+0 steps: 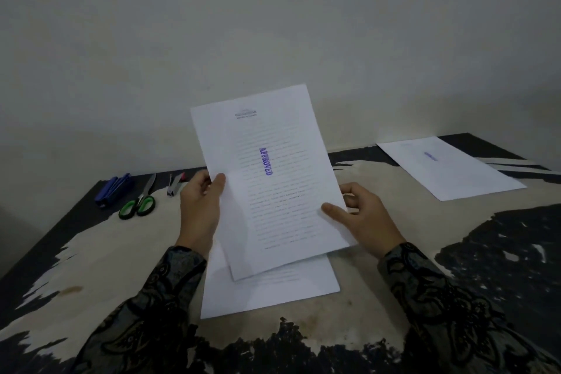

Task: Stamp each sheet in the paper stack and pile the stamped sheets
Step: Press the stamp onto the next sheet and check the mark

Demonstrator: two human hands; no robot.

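Note:
A printed sheet (pixel 273 143) with a blue "APPROVED" stamp mark is lifted off the table and tilted toward me. My left hand (pixel 200 209) grips its left edge, thumb on the front. My right hand (pixel 361 215) pinches its right edge, thumb on the face. Beneath it, the paper stack (pixel 270 291) lies flat near the table's front. One stamped sheet (pixel 452 167) lies flat at the far right of the table. No stamp is in view.
Blue stapler (pixel 113 188), green-handled scissors (pixel 141 202) and a small staple remover (pixel 175 184) lie at the table's far left. The worn table top (pixel 100 258) meets a plain wall behind. Patterned sleeves cover both forearms.

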